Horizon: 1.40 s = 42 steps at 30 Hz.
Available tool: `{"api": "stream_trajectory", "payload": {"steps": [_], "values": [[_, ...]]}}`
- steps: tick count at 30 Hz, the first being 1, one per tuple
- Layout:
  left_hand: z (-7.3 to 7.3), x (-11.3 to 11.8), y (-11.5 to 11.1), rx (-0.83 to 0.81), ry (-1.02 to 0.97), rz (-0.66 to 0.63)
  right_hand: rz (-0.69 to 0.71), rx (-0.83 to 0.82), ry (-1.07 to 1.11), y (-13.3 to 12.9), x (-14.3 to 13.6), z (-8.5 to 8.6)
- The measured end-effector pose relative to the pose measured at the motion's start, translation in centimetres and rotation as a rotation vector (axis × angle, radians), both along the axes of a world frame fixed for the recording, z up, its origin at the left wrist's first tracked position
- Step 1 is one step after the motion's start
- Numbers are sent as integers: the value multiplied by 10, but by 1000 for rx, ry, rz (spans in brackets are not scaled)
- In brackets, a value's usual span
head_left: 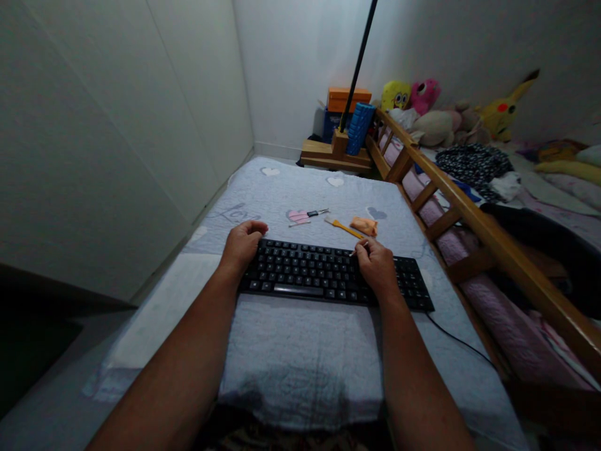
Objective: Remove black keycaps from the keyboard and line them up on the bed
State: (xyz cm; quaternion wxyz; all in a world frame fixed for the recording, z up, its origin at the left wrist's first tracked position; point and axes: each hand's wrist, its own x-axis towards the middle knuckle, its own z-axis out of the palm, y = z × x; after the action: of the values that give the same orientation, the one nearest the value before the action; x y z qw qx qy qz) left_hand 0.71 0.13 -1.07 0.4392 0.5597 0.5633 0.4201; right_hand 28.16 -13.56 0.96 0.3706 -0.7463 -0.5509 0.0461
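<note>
A black keyboard (300,268) lies crosswise in front of me on a cloth-covered surface. At its upper left corner, my left hand (241,245) holds the edge, with the fingers curled beyond it. My right hand (375,260) is over the right part of the keys, pinching a thin white stick that looks like a cotton swab (353,254), its tip near the keys. Beyond the keyboard lie a similar thin swab (299,223), a small tool with a black and metal end (318,213), a yellow-handled brush (345,228) and a crumpled orange cloth or packet (364,225).
The keyboard's cable (462,341) runs off to the right. A wooden bed rail (469,207) borders the right side, with plush toys (436,125) behind it. A white cabinet wall (141,125) stands left. At the back is a wooden stand (335,153) with a black pole.
</note>
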Motion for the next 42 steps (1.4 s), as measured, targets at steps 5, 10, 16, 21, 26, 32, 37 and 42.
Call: {"api": "stream_trajectory", "payload": {"steps": [5, 10, 16, 21, 26, 32, 37, 42], "values": [[2, 1, -1, -4, -4, 4, -1, 5, 10, 0, 0, -1], [0, 0, 0, -4, -3, 3, 2, 14, 36, 0, 1, -2], [-2, -1, 1, 5, 12, -1, 3, 23, 40, 1, 3, -4], [-2, -1, 1, 0, 2, 4, 5, 26, 37, 2, 3, -5], [-2, 0, 1, 0, -4, 8, -2, 28, 32, 2, 4, -5], [-1, 0, 0, -4, 9, 6, -19, 32, 10, 1, 5, -2], [-4, -1, 2, 10, 1, 3, -47, 19, -24, 0, 8, 0], [-2, -1, 0, -8, -6, 11, -71, -4, -40, -1, 11, 0]]}}
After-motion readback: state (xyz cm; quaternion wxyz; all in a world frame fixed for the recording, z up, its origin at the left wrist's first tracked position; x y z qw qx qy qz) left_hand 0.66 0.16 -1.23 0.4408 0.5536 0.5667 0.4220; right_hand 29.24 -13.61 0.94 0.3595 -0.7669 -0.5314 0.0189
